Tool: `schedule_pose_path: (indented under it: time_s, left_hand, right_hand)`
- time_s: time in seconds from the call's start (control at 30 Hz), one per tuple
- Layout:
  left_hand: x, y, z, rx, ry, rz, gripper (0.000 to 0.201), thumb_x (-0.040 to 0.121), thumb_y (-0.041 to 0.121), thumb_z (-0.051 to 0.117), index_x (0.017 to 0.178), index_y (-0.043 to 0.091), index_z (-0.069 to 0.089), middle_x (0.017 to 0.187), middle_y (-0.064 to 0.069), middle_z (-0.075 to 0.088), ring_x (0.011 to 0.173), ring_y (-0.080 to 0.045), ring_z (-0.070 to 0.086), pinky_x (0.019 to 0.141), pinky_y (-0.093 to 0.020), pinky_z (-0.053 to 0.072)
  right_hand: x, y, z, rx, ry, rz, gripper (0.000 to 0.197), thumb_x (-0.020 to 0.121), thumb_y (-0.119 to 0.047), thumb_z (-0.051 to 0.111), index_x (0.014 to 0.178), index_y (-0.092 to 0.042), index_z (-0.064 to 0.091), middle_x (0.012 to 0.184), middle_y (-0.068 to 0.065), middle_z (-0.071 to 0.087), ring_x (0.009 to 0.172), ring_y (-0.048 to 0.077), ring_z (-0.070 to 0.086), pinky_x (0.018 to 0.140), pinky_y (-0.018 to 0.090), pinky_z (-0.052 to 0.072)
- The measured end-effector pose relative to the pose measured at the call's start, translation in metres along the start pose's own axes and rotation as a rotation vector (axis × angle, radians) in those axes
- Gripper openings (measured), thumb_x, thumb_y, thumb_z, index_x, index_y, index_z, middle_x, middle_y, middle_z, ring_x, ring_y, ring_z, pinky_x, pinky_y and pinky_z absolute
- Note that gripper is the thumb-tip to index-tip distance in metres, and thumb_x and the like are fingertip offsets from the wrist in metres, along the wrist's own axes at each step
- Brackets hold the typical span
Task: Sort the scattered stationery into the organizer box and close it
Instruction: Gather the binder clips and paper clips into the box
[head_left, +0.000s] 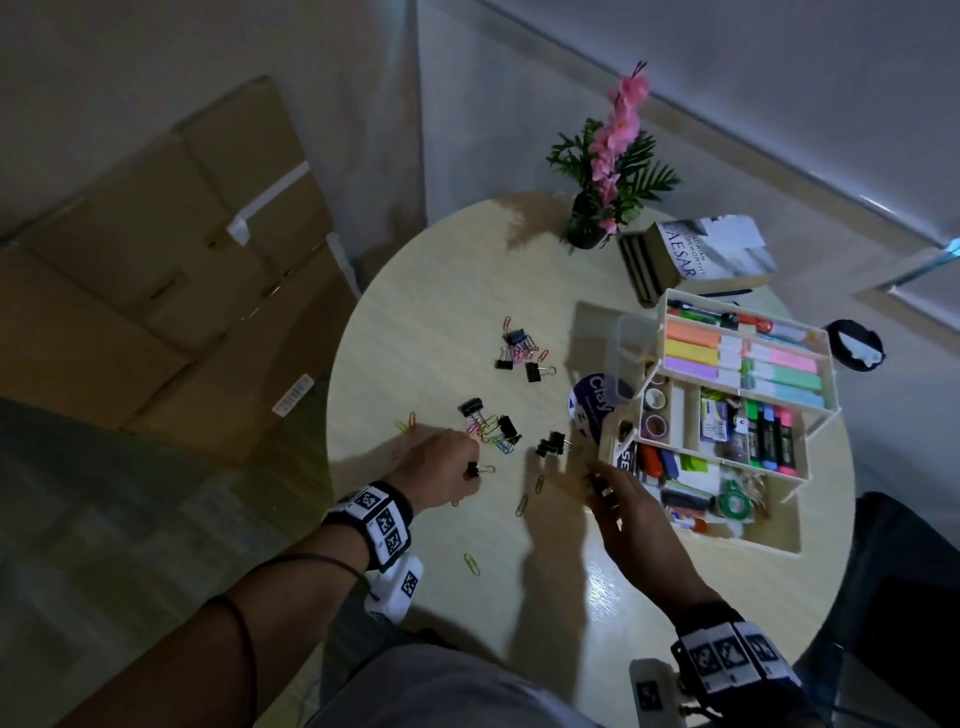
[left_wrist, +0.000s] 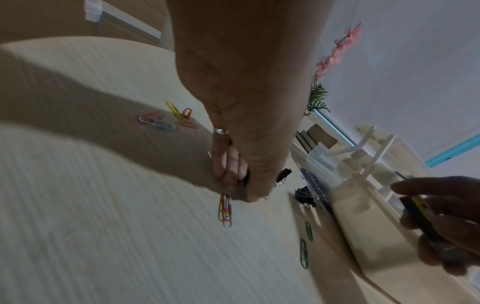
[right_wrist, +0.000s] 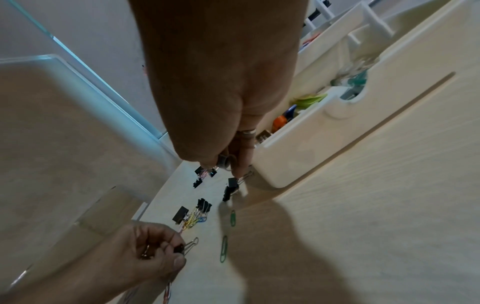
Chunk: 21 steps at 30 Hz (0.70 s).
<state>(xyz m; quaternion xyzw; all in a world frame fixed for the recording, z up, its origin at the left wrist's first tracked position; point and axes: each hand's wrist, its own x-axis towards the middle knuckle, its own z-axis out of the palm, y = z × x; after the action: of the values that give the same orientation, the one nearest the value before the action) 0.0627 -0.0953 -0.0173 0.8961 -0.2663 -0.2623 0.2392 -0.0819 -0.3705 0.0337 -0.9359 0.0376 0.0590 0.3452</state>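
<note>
Head view: left hand (head_left: 441, 462) pinching a black binder clip (head_left: 474, 469) low over the desk (head_left: 431, 312). Right hand (head_left: 621, 512) curled round small dark clips beside the open organizer box (head_left: 727, 540). Loose binder clips (head_left: 511, 428) and paper clips (head_left: 522, 504) scattered between both hands.

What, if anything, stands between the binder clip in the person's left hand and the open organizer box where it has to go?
The left hand holds a binder clip. Toward the organizer box lie a small cluster of binder clips and loose paper clips flat on the table; the right hand hovers at the box's near corner. The box stands open.
</note>
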Motion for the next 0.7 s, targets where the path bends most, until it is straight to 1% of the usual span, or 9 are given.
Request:
schedule_pose_path:
  time_s: [0.03, 0.1, 0.17, 0.27, 0.33, 0.4, 0.5, 0.63, 0.7]
  left_hand:
    - [-0.002, 0.001, 0.0, -0.025, 0.006, -0.015, 0.014, 0.085, 0.027, 0.074, 0.077, 0.016, 0.07, 0.069, 0.003, 0.071, 0.064, -0.013, 0.068, 0.06, -0.034, 0.06]
    - [-0.004, 0.004, 0.001, -0.101, 0.037, -0.038, 0.016, 0.083, 0.03, 0.074, 0.073, 0.021, 0.066, 0.063, 0.007, 0.067, 0.06, -0.01, 0.067, 0.058, -0.033, 0.059]
    - [-0.005, 0.008, 0.005, -0.195, 0.057, -0.042, 0.012, 0.083, 0.03, 0.077, 0.08, 0.021, 0.069, 0.068, 0.007, 0.068, 0.064, -0.011, 0.067, 0.061, -0.036, 0.06]
    - [-0.003, 0.015, 0.011, -0.327, 0.05, -0.035, 0.016, 0.086, 0.028, 0.082, 0.096, 0.02, 0.071, 0.081, 0.006, 0.069, 0.074, -0.011, 0.068, 0.07, -0.035, 0.063]
    - [0.0, 0.024, 0.015, -0.371, 0.058, 0.003, 0.018, 0.089, 0.03, 0.081, 0.101, 0.02, 0.07, 0.087, 0.006, 0.068, 0.078, -0.012, 0.068, 0.071, -0.033, 0.062]
    - [0.002, 0.037, 0.018, -0.369, 0.066, 0.055, 0.016, 0.093, 0.032, 0.078, 0.102, 0.022, 0.069, 0.092, 0.008, 0.068, 0.079, -0.008, 0.068, 0.07, -0.03, 0.06]
    - [0.008, 0.06, 0.024, -0.372, 0.074, 0.115, 0.015, 0.095, 0.034, 0.076, 0.104, 0.024, 0.068, 0.099, 0.012, 0.066, 0.083, -0.004, 0.067, 0.072, -0.031, 0.06]
    - [0.016, 0.098, 0.032, -0.377, 0.081, 0.151, 0.016, 0.094, 0.032, 0.078, 0.105, 0.027, 0.067, 0.101, 0.015, 0.067, 0.09, -0.003, 0.067, 0.077, -0.036, 0.061]
    - [0.02, 0.119, 0.035, -0.371, 0.071, 0.182, 0.018, 0.093, 0.029, 0.079, 0.106, 0.026, 0.067, 0.1, 0.012, 0.068, 0.091, -0.003, 0.066, 0.077, -0.034, 0.059]
  right_hand:
    - [-0.002, -0.001, -0.002, 0.002, 0.004, 0.007, 0.036, 0.103, -0.014, 0.062, 0.139, -0.018, 0.057, 0.116, -0.005, 0.064, 0.089, 0.002, 0.063, 0.078, 0.015, 0.052]
    - [-0.003, -0.001, -0.006, 0.015, 0.024, 0.023, 0.039, 0.102, -0.013, 0.063, 0.14, -0.019, 0.056, 0.116, -0.008, 0.062, 0.091, -0.003, 0.063, 0.075, 0.009, 0.049]
    - [-0.005, 0.001, -0.01, 0.025, 0.064, 0.027, 0.038, 0.103, -0.012, 0.063, 0.139, -0.019, 0.058, 0.116, -0.007, 0.062, 0.091, -0.001, 0.063, 0.076, 0.015, 0.053]
    - [-0.007, 0.009, -0.015, 0.017, 0.106, 0.031, 0.034, 0.104, -0.011, 0.059, 0.137, -0.019, 0.061, 0.117, -0.003, 0.063, 0.096, 0.008, 0.064, 0.083, 0.032, 0.058]
    - [-0.011, 0.014, -0.02, 0.029, 0.121, 0.046, 0.034, 0.105, -0.009, 0.057, 0.137, -0.021, 0.06, 0.123, -0.003, 0.064, 0.103, 0.01, 0.065, 0.088, 0.031, 0.057]
    - [-0.015, 0.018, -0.028, 0.076, 0.142, 0.073, 0.034, 0.105, -0.008, 0.056, 0.136, -0.023, 0.06, 0.125, -0.005, 0.065, 0.106, 0.005, 0.064, 0.092, 0.024, 0.054]
    - [-0.023, 0.029, -0.044, 0.115, 0.177, 0.093, 0.035, 0.104, -0.005, 0.057, 0.134, -0.023, 0.06, 0.12, -0.007, 0.066, 0.104, -0.003, 0.063, 0.087, 0.012, 0.049]
    - [-0.036, 0.057, -0.065, 0.158, 0.273, 0.147, 0.03, 0.101, -0.007, 0.064, 0.13, -0.016, 0.064, 0.114, -0.007, 0.069, 0.098, 0.005, 0.068, 0.08, 0.018, 0.056]
    - [-0.045, 0.072, -0.079, 0.18, 0.329, 0.197, 0.028, 0.1, -0.008, 0.068, 0.126, -0.016, 0.065, 0.109, -0.009, 0.07, 0.095, 0.004, 0.069, 0.076, 0.016, 0.055]
